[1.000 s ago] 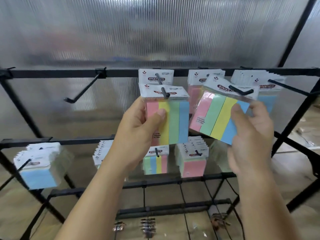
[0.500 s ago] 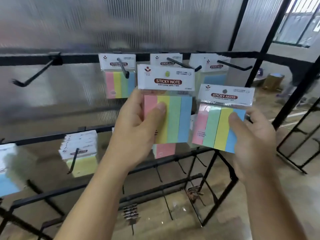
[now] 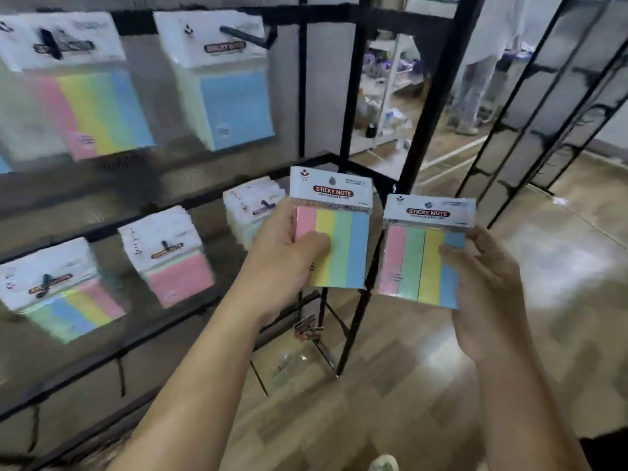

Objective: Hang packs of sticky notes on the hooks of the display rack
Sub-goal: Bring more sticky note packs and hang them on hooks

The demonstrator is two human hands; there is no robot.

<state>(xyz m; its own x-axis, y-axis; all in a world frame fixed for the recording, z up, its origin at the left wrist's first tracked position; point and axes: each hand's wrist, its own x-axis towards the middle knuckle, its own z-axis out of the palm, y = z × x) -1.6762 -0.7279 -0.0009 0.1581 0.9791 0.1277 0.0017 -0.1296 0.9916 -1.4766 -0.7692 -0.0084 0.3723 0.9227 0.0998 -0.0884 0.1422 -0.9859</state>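
Left hand (image 3: pixel 282 263) grips a striped sticky-note pack (image 3: pixel 343 246), thumb across its front. Right hand (image 3: pixel 486 283) holds a second striped pack (image 3: pixel 411 263) by its right edge, and the two packs stand upright side by side, not touching. Against half a second ago, both sit lower and further right, at the display rack's (image 3: pixel 431 103) right end over the floor (image 3: pixel 543 266) rather than before the top-row hooks (image 3: pixel 243 33); hung packs (image 3: pixel 234 93) now lie far left, blurred.
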